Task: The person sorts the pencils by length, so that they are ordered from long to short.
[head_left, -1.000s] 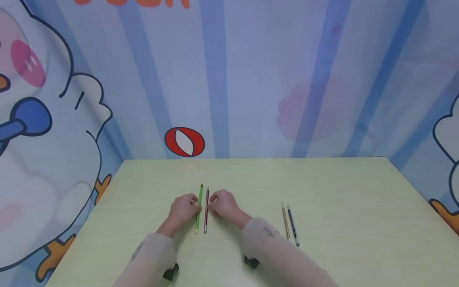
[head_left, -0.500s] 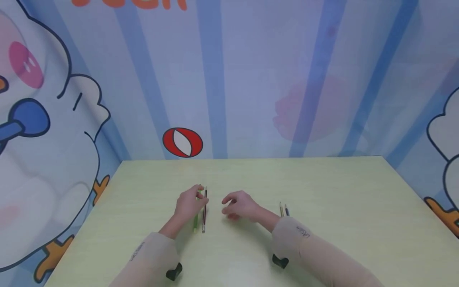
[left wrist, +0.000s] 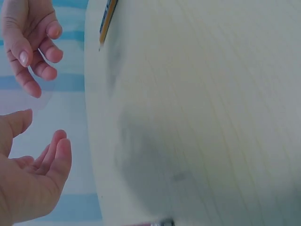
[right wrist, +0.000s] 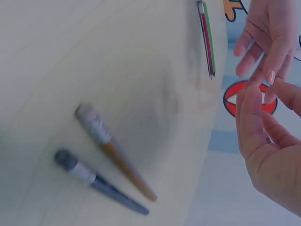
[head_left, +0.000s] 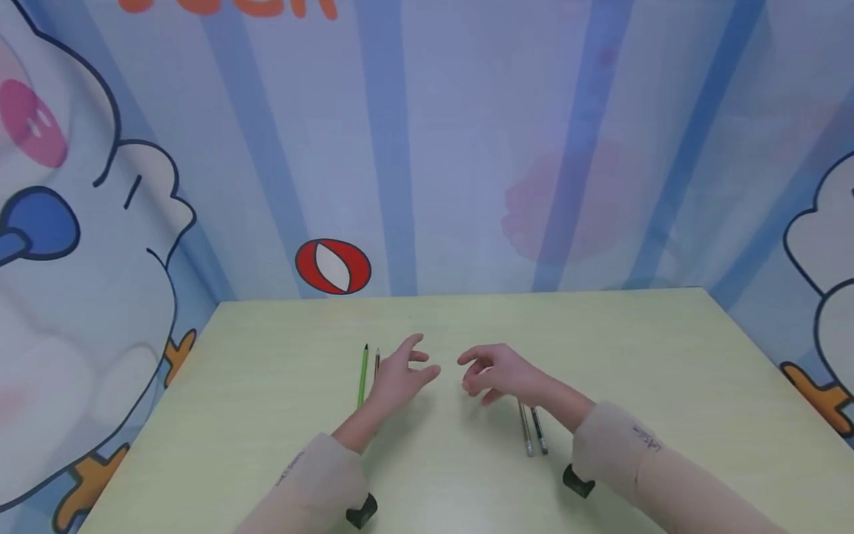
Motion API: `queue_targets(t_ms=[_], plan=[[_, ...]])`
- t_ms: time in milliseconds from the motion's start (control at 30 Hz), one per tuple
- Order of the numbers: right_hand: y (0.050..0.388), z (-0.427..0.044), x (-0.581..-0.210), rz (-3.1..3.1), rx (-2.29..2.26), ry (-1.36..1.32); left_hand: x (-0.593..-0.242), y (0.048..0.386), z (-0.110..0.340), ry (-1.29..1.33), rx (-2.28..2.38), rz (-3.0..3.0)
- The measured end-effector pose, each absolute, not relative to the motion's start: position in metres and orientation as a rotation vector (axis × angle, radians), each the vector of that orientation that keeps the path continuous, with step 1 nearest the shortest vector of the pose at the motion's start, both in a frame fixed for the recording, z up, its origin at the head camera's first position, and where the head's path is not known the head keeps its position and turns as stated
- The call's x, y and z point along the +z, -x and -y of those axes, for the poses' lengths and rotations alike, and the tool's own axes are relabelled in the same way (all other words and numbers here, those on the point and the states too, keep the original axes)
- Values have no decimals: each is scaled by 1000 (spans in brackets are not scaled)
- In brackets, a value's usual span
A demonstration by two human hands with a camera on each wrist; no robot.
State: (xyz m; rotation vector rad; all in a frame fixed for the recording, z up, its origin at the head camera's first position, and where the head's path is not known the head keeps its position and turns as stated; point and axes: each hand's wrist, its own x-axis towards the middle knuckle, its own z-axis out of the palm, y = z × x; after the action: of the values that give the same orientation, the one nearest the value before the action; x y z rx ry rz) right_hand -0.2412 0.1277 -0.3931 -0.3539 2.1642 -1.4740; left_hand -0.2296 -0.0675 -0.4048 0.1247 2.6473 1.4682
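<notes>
Above the table my left hand is raised with its fingers spread and nothing between them. Its wrist covers parts of the green pencil and the dark red pencil, which lie side by side. Facing it is my right hand, fingers loosely bent, holding nothing. Beneath that hand and forearm lie a yellow pencil and a dark pencil, their tips hidden in the head view. The right wrist view has both these pencils, the yellow one beside the dark one, eraser ends toward the camera.
The pale table ends at a blue striped backdrop printed with cartoon figures and a red and white ball shape. A black wrist camera mount hangs under the left sleeve, another under the right.
My left hand has left the green and dark red pencils and moved right, its fingers spreading. The right hand has drawn away to the right, over the other pair. The view has shifted slightly.
</notes>
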Motion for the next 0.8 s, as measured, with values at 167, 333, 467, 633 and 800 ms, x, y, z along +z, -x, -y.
queue_targets(t_ms=[167,333,467,633,800], plan=[[239,-154,-393,-2202,-1496,345,-405,226,46,-179,1557,-2536],[235,-175,-395,-2276,-1497,333,-414,226,24,-221,1598,-2475],[231,-188,-398,-2354,-1489,320,-420,224,5,-231,1562,-2495],[230,-199,-408,-2439,-1461,248,-428,221,-16,-226,1463,-2555],[226,-204,-418,-2508,-1427,139,-437,219,-33,-228,1414,-2565]])
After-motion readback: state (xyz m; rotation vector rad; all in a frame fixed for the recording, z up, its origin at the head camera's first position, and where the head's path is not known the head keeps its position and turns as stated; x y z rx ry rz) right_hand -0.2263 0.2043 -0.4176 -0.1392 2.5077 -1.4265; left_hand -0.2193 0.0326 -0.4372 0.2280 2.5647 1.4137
